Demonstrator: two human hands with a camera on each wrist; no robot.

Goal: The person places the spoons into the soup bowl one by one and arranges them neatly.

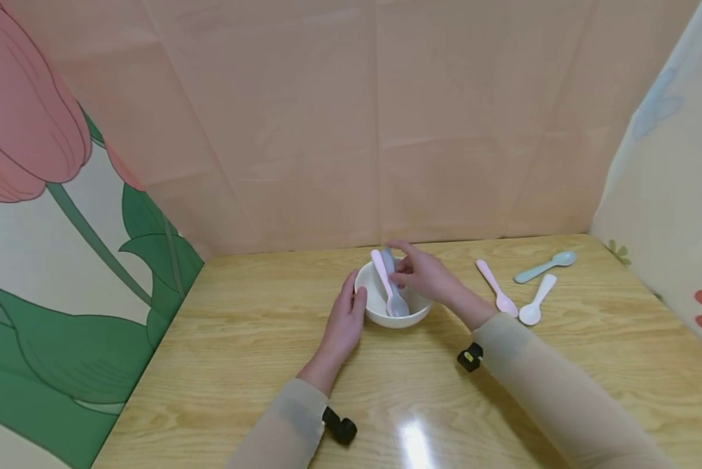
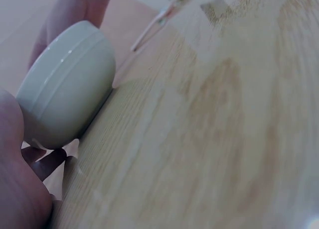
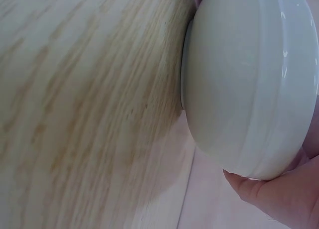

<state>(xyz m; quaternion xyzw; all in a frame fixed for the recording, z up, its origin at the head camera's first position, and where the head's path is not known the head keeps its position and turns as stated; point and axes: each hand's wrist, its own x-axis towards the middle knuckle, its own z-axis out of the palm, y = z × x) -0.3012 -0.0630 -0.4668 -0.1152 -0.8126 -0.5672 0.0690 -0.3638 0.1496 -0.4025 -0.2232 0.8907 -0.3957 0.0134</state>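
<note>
A white bowl (image 1: 399, 321) stands upright on the table, and in the left wrist view the bowl (image 2: 75, 89) shows its smooth outer wall. My left hand (image 1: 348, 316) holds its left side, thumb at the near rim and fingers behind the wall. Inside the bowl a pink spoon (image 1: 380, 267) and a grey-blue spoon (image 1: 399, 305) lie side by side, handles leaning on the far rim. My right hand (image 1: 427, 273) is over the bowl's right side, index finger and thumb spread apart by the grey-blue handle. In the right wrist view a fingertip (image 3: 241, 185) is against the bowl's rim.
To the right lie a pink spoon (image 1: 491, 281), a white spoon (image 1: 537, 301) and a light blue spoon (image 1: 544, 267). A pinkish cloth wall (image 1: 304, 163) rises behind the wooden table (image 1: 239, 365); patterned cloths flank both sides.
</note>
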